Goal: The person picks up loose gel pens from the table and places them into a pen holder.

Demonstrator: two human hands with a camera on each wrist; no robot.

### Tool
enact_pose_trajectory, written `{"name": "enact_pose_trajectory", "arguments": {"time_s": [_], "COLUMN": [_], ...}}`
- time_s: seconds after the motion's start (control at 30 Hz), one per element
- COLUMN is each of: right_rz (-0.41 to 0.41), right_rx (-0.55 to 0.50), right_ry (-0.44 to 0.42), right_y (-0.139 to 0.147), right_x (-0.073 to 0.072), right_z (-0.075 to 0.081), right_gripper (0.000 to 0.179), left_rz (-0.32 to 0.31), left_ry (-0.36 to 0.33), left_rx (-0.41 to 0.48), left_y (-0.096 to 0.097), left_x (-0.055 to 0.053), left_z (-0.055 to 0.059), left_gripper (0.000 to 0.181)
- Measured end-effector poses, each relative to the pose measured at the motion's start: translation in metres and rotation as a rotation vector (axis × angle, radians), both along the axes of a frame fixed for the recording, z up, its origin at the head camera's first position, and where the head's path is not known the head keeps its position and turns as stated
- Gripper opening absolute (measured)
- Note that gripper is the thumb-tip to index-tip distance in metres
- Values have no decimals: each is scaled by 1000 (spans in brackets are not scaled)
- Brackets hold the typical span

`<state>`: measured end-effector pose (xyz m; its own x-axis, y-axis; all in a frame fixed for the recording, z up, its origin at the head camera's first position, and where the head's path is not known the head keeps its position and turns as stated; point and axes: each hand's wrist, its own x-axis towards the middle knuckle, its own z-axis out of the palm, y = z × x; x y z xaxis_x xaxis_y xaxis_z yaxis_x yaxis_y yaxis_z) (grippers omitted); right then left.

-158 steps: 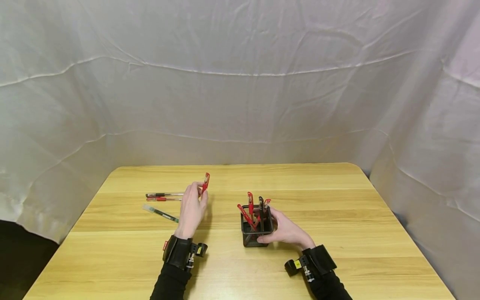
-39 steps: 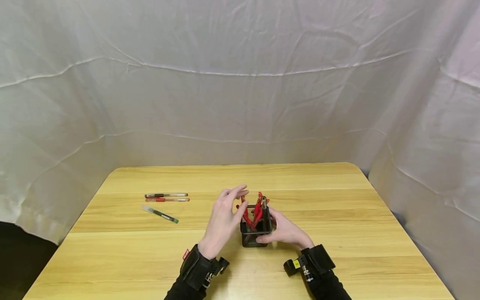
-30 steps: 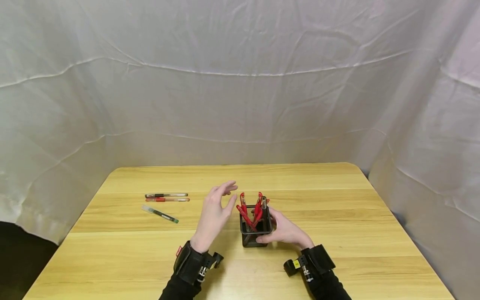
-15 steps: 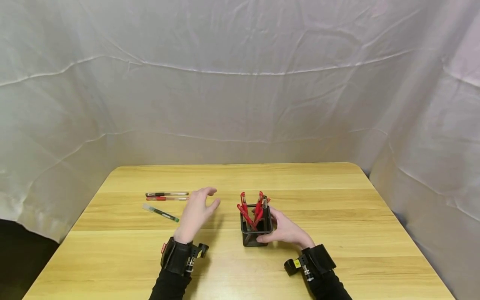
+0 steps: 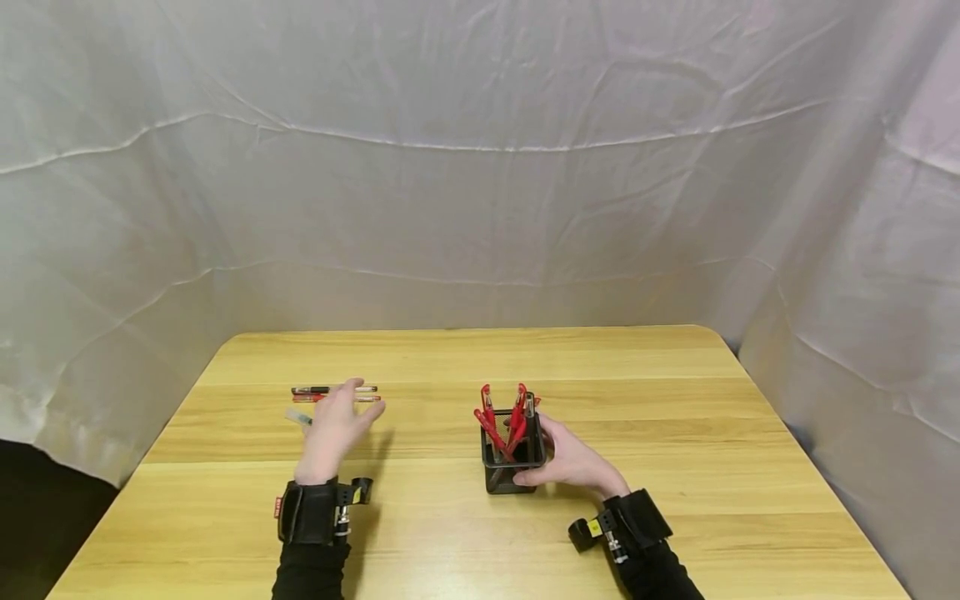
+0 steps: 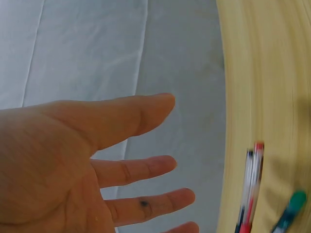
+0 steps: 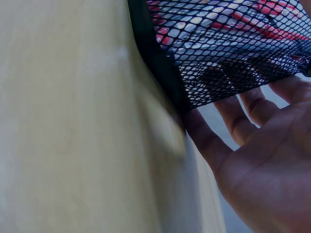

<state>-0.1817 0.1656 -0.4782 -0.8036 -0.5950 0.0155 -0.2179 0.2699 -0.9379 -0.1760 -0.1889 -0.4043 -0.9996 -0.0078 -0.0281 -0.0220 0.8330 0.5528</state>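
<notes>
My left hand (image 5: 333, 429) is over the left side of the table, thumb and fingers spread and holding nothing. Just beyond its fingers lie a black pen (image 5: 309, 389) and a red pen (image 5: 303, 398), side by side. A green pen (image 5: 296, 415) is partly hidden under the hand; its green end (image 6: 296, 200) shows in the left wrist view. My right hand (image 5: 573, 457) grips the black mesh pen holder (image 5: 510, 481) from its right side, fingers around the back and thumb at the front. Several red pens (image 5: 489, 429) and a black pen (image 5: 529, 405) stand in it.
The wooden table (image 5: 675, 400) carries the holder near its middle and the loose pens at left. A pale fabric sheet (image 5: 480, 208) hangs behind the table and along its sides. Each wrist wears a black strap (image 5: 309, 512) with a small camera.
My left hand brought a red pen to the holder, let go of it there, and moved back left over the loose pens. The right hand has stayed on the holder.
</notes>
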Motion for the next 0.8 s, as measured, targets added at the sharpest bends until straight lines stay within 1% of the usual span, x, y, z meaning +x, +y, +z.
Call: {"name": "enact_pose_trajectory", "arguments": {"time_s": [0.1,0.3,0.4,0.47,0.6,0.7,0.8], "right_rz": [-1,-2,-3,-5,-8,-7,-5], "right_rx": [0,4,3,-1,-4,-3,-2], "right_ry": [0,-6,-7,-9,-13,-11,-8], "right_y": [0,0,0,0,0,0,0], "right_x": [0,0,0,0,0,0,0], "right_z": [0,0,0,0,0,-1,-1], "right_gripper": [78,79,80,81,81,81,82], "left_rz": [43,185,236,250,232,225,236], "left_ry": [-49,-164,-226,-261,-287,-299,-302], "left_rx": [14,34,29,21,-21,-23,-2], "left_y": [-14,-47,-59,-64,-68,-69,-70], "left_x": [0,4,7,8,7,5,3], "left_z": [0,-3,-6,-8,-16,-22,-26], "left_gripper": [67,69,72,72,68,64,61]}}
